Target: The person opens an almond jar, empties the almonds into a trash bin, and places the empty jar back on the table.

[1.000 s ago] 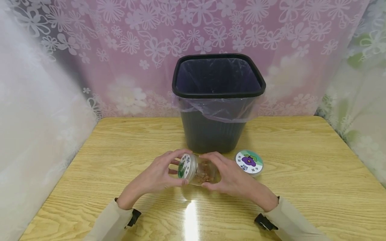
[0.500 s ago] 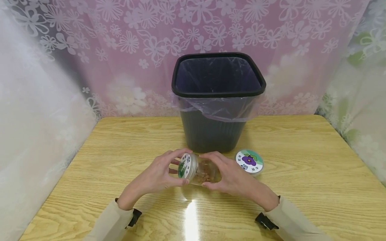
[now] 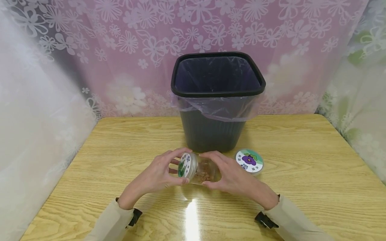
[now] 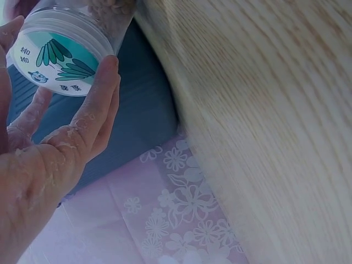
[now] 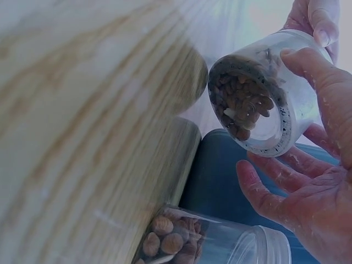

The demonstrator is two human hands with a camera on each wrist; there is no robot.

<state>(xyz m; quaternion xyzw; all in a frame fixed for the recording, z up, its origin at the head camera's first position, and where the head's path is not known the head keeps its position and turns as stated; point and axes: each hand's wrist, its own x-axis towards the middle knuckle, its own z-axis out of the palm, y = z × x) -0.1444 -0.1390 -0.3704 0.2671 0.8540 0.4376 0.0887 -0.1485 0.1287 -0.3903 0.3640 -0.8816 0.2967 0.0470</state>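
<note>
Two jars (image 3: 200, 171) (image 3: 249, 161), one bin (image 3: 217, 100); each hand (image 3: 156, 174) (image 3: 232, 175) grips one jar.

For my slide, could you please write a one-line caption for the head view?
Two hands, left and right, hold a clear nut jar sideways before a lined black bin.

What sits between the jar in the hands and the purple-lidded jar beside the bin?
Only the right hand, wrapped around the held jar; the head view shows it.

2 nut jars (image 3: 200, 170) (image 3: 249, 161), 1 bin (image 3: 217, 100), 1 table (image 3: 301, 167), 2 hands (image 3: 159, 174) (image 3: 232, 175).
</note>
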